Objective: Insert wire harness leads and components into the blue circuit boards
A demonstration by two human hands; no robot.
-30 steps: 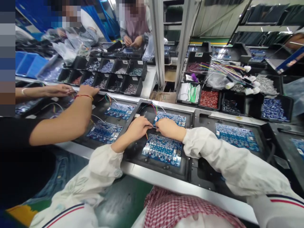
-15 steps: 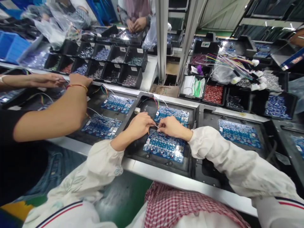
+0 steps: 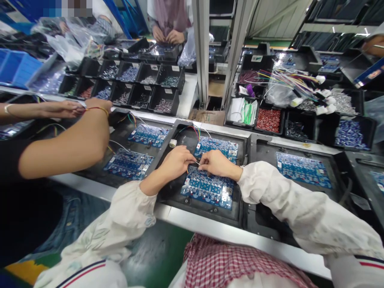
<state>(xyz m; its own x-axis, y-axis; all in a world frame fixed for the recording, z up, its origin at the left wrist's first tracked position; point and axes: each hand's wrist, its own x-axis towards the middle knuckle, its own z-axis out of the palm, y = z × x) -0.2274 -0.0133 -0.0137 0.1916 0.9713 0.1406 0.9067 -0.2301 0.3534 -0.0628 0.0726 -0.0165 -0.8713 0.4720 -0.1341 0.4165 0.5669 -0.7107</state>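
Left hand [image 3: 177, 162] and right hand [image 3: 217, 164] are closed at the fingertips, apparently pinching a thin pale wire [image 3: 196, 163] just above a blue rectangular circuit board [image 3: 207, 188] in a black plastic tray [image 3: 237, 212]; a slip or hard tug could kink or tear the wire.

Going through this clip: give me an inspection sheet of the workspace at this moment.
Surface: black moulded tray on a grey metal bench edge.
Job's things: blue rectangular circuit board under the hands.
Clutter: black plastic bins of small metal parts beyond the trays.
Grips: left hand and right hand meet above the board and appear to pinch a thin wire.
Cables: multicoloured thin wires with a white connector on the tray.
Surroundings: co-worker's bare forearm at the neighbouring tray; aluminium upright posts.
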